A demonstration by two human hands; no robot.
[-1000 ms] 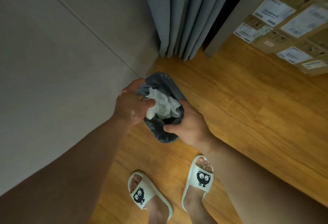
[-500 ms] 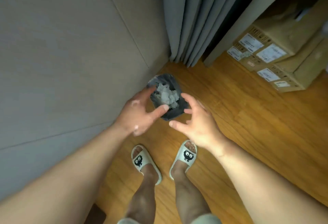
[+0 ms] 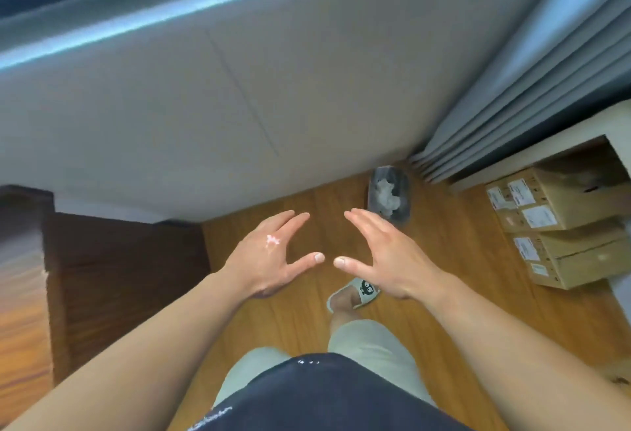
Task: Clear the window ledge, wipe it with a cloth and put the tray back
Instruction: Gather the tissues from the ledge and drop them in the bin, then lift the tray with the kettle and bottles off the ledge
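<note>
My left hand [image 3: 271, 254] and my right hand [image 3: 380, 253] hover side by side above the wooden floor, both open with fingers spread and nothing in them. A small dark bin [image 3: 389, 199] lined with a bag and holding crumpled white paper stands on the floor beyond my right hand, in the corner by the wall. The window ledge [image 3: 112, 29] runs blurred along the top left, above the grey wall panel. No tray or cloth is in view.
Grey curtains [image 3: 532, 82] hang at the upper right. Stacked cardboard boxes [image 3: 560, 229] with labels sit under a white shelf on the right. A dark wooden piece of furniture [image 3: 112, 273] stands at the left. My slippered foot [image 3: 355, 294] is below my hands.
My hands let go of the bin's paper and rose away from it, opening. The view pulled up and back, so the bin now lies farther off and the ledge shows.
</note>
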